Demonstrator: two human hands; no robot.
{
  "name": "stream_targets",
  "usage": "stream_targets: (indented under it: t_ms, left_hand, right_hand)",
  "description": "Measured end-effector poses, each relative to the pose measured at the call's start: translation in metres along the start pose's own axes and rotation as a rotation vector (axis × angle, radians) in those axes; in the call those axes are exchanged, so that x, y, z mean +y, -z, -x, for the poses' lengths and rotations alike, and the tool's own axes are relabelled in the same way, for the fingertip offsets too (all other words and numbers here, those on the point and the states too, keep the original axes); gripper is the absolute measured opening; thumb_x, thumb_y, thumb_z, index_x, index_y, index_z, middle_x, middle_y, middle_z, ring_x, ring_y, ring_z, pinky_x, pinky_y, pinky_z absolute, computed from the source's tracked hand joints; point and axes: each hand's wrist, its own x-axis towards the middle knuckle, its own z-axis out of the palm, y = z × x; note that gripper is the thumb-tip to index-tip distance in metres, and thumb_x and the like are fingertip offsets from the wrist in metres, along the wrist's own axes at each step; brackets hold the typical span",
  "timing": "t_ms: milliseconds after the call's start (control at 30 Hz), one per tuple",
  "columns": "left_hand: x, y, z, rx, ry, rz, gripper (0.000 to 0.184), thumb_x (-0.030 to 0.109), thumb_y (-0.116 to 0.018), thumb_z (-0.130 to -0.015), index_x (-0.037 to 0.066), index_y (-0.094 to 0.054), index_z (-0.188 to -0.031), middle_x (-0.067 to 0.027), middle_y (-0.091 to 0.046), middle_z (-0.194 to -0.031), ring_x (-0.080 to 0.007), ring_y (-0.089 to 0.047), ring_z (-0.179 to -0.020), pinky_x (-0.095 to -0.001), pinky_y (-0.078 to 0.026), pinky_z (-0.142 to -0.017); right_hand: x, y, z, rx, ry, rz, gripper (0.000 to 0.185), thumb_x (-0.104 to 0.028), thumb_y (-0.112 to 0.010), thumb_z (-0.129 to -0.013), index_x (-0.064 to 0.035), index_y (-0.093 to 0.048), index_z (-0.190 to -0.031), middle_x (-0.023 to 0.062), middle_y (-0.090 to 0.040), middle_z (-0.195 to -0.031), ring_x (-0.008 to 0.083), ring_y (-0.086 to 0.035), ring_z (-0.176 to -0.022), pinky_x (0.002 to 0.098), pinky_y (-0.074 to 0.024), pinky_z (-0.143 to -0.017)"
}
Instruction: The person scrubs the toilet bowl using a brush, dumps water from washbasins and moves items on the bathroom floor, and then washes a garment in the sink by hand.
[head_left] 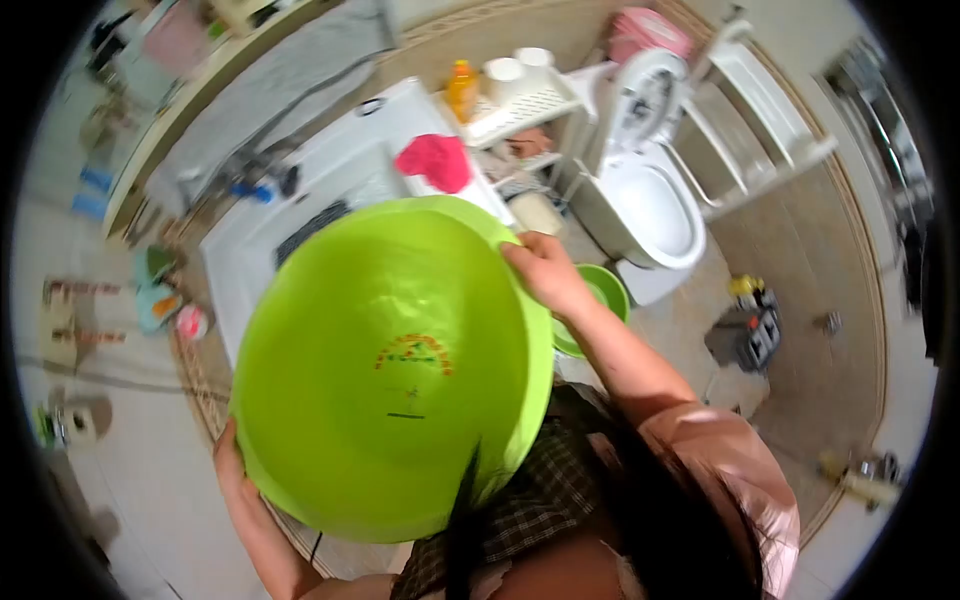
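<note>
A large green basin (pixel 400 300) fills the middle of the view, its inside facing the camera. My right hand (pixel 543 270) grips its upper right rim, and my left hand (pixel 231 462) holds the rim at the lower left; part of each hand's fingers is hidden by the basin. Behind the basin is a white sink (pixel 225 245), partly covered by it, with a dark textured item (pixel 315 230) inside. A bright pink cloth (pixel 436 162) lies on the sink's right edge.
A white shelf (pixel 520 112) holds an orange bottle (pixel 461 92) and white containers. Right of it stands an open toilet (pixel 655 210). A smaller green basin (pixel 612 290) and a grey object (pixel 745 335) are on the floor. A faucet (pixel 270 175) rises behind the sink.
</note>
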Motion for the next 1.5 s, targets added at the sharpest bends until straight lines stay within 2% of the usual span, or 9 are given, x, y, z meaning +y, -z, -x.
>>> stream_targets:
  t_ms: [433,500,667,767,833,867,967,1033,1500]
  left_hand:
    - [-0.042,-0.085,-0.088,-0.186,-0.274,-0.209,0.026,0.024,-0.06,-0.083,0.002,-0.057,-0.097,-0.008,-0.061,-0.09,-0.0154,-0.058,-0.077,-0.0271,-0.047,-0.063]
    - [-0.052,-0.113,-0.073,-0.091,-0.321,-0.183,0.026,0.023,-0.061,-0.082,0.001,-0.057,-0.095,-0.0081,-0.061,-0.088,-0.0154,-0.058,-0.077,-0.0264,-0.047,-0.063]
    - [-0.051,-0.144,-0.057,-0.042,-0.28,-0.209,0.026,0.024,-0.061,-0.082,0.001,-0.058,-0.094,-0.0079,-0.061,-0.088,-0.0158,-0.058,-0.076,-0.0268,-0.047,-0.063]
    - [-0.052,-0.169,-0.046,-0.022,-0.354,-0.242,0.027,0.024,-0.06,-0.083,0.001,-0.057,-0.094,-0.0079,-0.061,-0.087,-0.0157,-0.057,-0.076,-0.0274,-0.047,-0.064]
    - [-0.053,-0.189,-0.035,-0.038,-0.399,-0.267,0.027,0.025,-0.06,-0.083,0.0,-0.057,-0.095,-0.0079,-0.061,-0.087,-0.0156,-0.057,-0.076,-0.0278,-0.048,-0.065]
    - [-0.048,-0.208,-0.019,-0.035,-0.392,-0.282,0.027,0.024,-0.06,-0.083,0.0,-0.056,-0.095,-0.0076,-0.061,-0.086,-0.0152,-0.057,-0.075,-0.0274,-0.047,-0.064]
    - [-0.047,-0.242,-0.001,-0.091,-0.398,-0.3,0.026,0.023,-0.059,-0.083,0.0,-0.056,-0.095,-0.0072,-0.061,-0.085,-0.0148,-0.057,-0.073,-0.0263,-0.047,-0.064]
    - [-0.05,-0.256,0.007,-0.137,-0.416,-0.289,0.024,0.022,-0.059,-0.084,0.0,-0.056,-0.095,-0.0071,-0.061,-0.085,-0.0148,-0.057,-0.072,-0.0256,-0.047,-0.063]
    - [-0.145,-0.496,-0.006,-0.553,-0.539,-0.445,0.022,0.017,-0.061,-0.082,-0.002,-0.056,-0.091,-0.0072,-0.06,-0.083,-0.0114,-0.056,-0.068,-0.0232,-0.045,-0.06]
  right_hand:
    - [0.028,0.058,-0.031,0.168,0.28,-0.068,0.026,-0.023,-0.051,-0.085,0.003,-0.053,-0.087,0.0043,-0.057,-0.073,0.0085,-0.051,-0.065,0.0246,-0.0423,-0.059]
    - [0.024,0.072,-0.031,0.181,0.305,0.009,0.03,-0.023,-0.054,-0.082,0.0052,-0.054,-0.09,0.0145,-0.06,-0.077,0.0188,-0.057,-0.072,0.0312,-0.0446,-0.066]
    - [0.018,0.109,-0.04,0.179,0.26,-0.049,0.027,-0.022,-0.055,-0.082,0.0045,-0.054,-0.089,0.0149,-0.06,-0.078,0.0189,-0.057,-0.072,0.0311,-0.0446,-0.067]
    - [0.036,0.134,-0.053,0.207,0.373,-0.056,0.026,-0.021,-0.055,-0.082,0.004,-0.054,-0.09,0.0136,-0.06,-0.078,0.0178,-0.056,-0.072,0.0307,-0.0446,-0.067]
    - [0.045,0.157,-0.055,0.202,0.377,-0.14,0.021,-0.02,-0.053,-0.085,0.0007,-0.053,-0.086,0.001,-0.053,-0.071,0.0069,-0.048,-0.065,0.0239,-0.0398,-0.058]
    - [0.044,0.169,-0.052,0.21,0.378,-0.144,0.021,-0.02,-0.053,-0.085,0.0007,-0.053,-0.086,0.001,-0.053,-0.071,0.0069,-0.048,-0.065,0.0239,-0.0398,-0.058]
    - [0.048,0.206,-0.041,0.216,0.293,-0.14,0.019,-0.019,-0.052,-0.086,-0.0001,-0.053,-0.089,0.0003,-0.055,-0.074,0.0052,-0.048,-0.067,0.0223,-0.0402,-0.06]
    - [0.062,0.227,-0.038,0.261,0.283,-0.136,0.028,-0.024,-0.055,-0.082,0.0024,-0.055,-0.093,0.01,-0.057,-0.074,0.0147,-0.052,-0.066,0.0283,-0.0426,-0.062]
    - [0.12,0.424,0.037,0.694,-0.048,-0.222,0.026,-0.02,-0.052,-0.082,0.0019,-0.057,-0.095,0.0072,-0.061,-0.079,0.0135,-0.056,-0.067,0.0258,-0.0433,-0.062]
